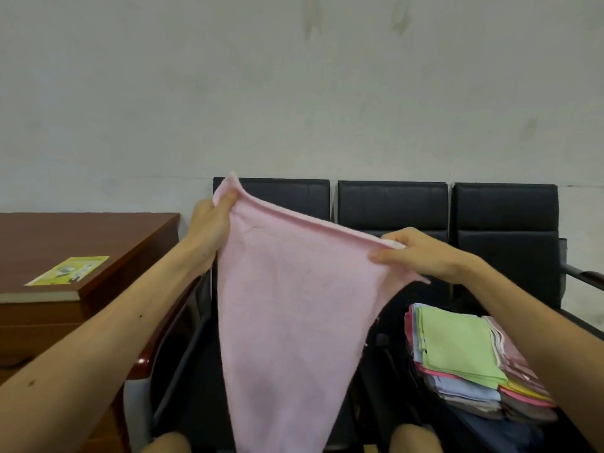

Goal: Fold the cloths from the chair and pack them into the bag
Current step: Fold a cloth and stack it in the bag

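The pink cloth [291, 305] hangs in the air before the chairs [392, 207], light and soft. The left hand [209, 217] and right hand [415, 253] each pinch a top corner, the best place to hold. Its top edge slopes down to the right; the long axis hangs down.

One head-level wide view (close in), forward and down at the chairs [392, 204]
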Demonstrator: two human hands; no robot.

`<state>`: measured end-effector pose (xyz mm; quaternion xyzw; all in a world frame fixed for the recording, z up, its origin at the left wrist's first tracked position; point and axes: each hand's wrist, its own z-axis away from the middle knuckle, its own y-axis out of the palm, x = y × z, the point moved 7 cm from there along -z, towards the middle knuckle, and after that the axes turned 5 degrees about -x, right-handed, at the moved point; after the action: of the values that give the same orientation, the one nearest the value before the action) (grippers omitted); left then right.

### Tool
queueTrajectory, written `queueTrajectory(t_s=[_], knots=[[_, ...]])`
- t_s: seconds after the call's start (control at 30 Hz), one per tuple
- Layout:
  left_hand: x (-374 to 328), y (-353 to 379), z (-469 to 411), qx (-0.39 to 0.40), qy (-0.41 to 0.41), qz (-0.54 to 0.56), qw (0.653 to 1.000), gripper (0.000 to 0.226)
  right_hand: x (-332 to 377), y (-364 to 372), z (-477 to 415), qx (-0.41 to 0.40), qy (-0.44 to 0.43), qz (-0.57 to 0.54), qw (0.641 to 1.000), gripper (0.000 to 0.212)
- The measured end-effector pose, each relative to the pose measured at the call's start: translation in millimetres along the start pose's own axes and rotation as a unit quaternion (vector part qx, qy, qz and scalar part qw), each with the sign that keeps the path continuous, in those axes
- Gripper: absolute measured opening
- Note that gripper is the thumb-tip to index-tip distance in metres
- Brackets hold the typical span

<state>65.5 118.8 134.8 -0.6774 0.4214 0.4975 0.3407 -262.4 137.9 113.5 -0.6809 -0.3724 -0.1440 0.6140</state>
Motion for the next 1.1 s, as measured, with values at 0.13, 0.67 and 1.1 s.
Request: queueTrajectory(t_s=[0.13,0.67,1.1], knots=[[22.1,-14.3,-6.4,-0.003,-0.029,-0.037,0.999,0.049,12.1,-14.8,5.1,-0.022,0.011,-0.082,0.996,0.02],[31.8,-8.2,0.6,0.004,-0.028,0.037,0.999,0.021,34.4,-5.1,14.1,-0.06,0.119,-0.366,0.921,0.026],[-47.2,59.5,92.2,0.166,0.251,-0.064,0.952,0.019,84.5,42.6,6.4,-0.045,0.12,-0.344,0.93,0.028]])
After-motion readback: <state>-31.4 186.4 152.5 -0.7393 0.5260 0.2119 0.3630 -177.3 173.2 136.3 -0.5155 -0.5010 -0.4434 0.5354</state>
